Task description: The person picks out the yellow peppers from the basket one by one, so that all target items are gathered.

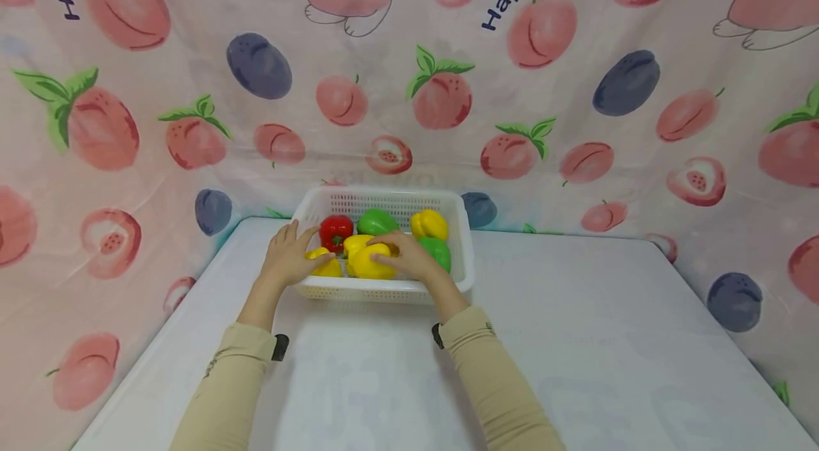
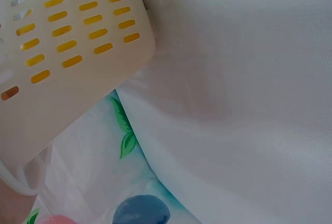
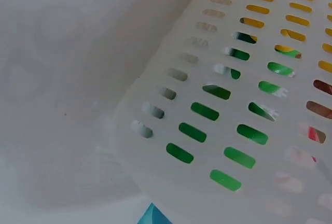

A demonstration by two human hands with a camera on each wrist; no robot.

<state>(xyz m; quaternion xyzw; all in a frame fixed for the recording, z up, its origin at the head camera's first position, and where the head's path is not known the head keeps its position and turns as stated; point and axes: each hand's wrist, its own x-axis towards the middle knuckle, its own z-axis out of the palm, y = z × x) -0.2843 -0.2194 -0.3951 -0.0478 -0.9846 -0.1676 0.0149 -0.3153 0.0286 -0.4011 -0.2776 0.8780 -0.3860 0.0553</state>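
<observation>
A white slotted plastic basket [image 1: 466, 252] holds several bell peppers. My right hand [image 1: 412, 257] reaches over its front rim, thumb and fingers curved around a yellow bell pepper [image 1: 366, 264] at the front middle. At the left rim is my left hand [image 1: 286, 257], fingers spread and thumb stretched over another yellow bell pepper [image 1: 328, 266]. A red bell pepper [image 1: 335, 232] sits just behind that one. In the left wrist view, the basket wall [image 2: 67, 81] shows yellow through its slots; in the right wrist view, the basket wall [image 3: 155, 156] shows mostly green.
Toward the back of the basket lie a green bell pepper [image 1: 377, 221] and a yellow one [image 1: 429, 225]; a second green bell pepper [image 1: 436, 253] is by the right wall. The basket stands on a white table [image 1: 576, 337], near its back edge, before a fruit-printed curtain [image 1: 384, 67].
</observation>
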